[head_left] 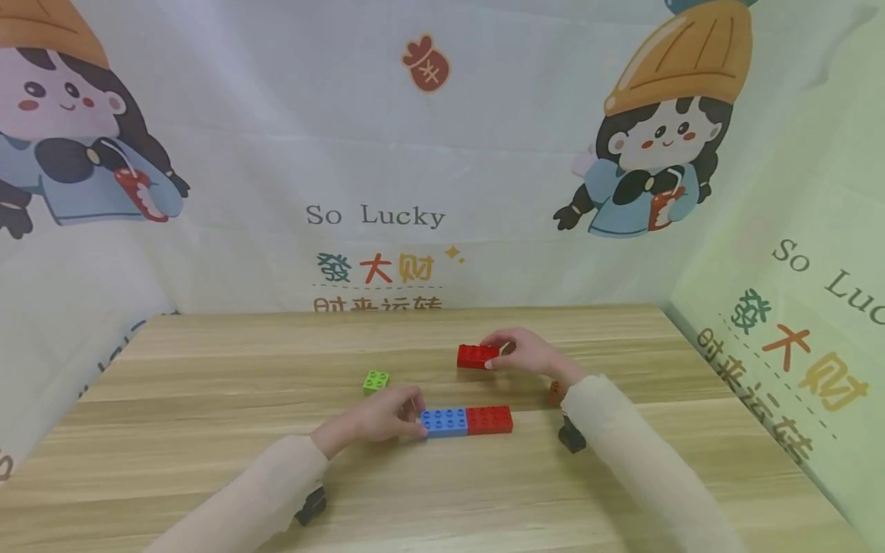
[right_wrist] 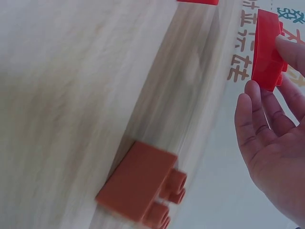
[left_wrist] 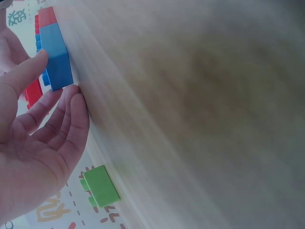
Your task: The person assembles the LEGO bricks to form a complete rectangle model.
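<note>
A blue building brick [head_left: 445, 422] and a red building brick [head_left: 489, 420] lie end to end on the table. At the blue brick's left end is my left hand [head_left: 384, 413]; in the left wrist view its thumb lies on the blue brick's side and its fingertips are at the near end. Farther back, my right hand [head_left: 523, 352] pinches a second red brick [head_left: 474, 356] between thumb and fingers. The right wrist view shows this held red brick [right_wrist: 268, 50] raised off the table, with its studs toward the palm.
A small green brick [head_left: 376, 382] sits behind my left hand. Partly hidden by the right sleeve, a brown brick [head_left: 556, 393] stands on the wood-grain table [head_left: 263, 346]. Printed cloth [head_left: 387, 153] hangs along the back and sides.
</note>
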A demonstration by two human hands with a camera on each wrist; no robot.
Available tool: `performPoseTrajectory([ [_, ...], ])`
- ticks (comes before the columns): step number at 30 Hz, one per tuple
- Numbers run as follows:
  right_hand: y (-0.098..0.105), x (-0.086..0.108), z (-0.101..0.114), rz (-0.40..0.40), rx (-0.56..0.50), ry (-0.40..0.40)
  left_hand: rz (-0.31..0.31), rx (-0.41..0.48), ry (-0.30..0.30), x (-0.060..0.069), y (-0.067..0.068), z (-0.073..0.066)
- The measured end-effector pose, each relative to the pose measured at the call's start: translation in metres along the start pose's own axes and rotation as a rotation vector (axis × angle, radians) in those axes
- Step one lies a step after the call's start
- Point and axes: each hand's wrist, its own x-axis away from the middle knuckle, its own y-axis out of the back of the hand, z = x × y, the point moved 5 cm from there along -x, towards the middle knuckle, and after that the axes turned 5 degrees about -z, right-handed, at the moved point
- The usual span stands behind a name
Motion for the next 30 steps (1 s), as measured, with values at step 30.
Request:
performPoseTrajectory([
  [30,-0.007,0.051,0.007,0.067,-0.008,0.119,-0.011,-0.011,-0.009,-0.001,-0.001,0.001],
])
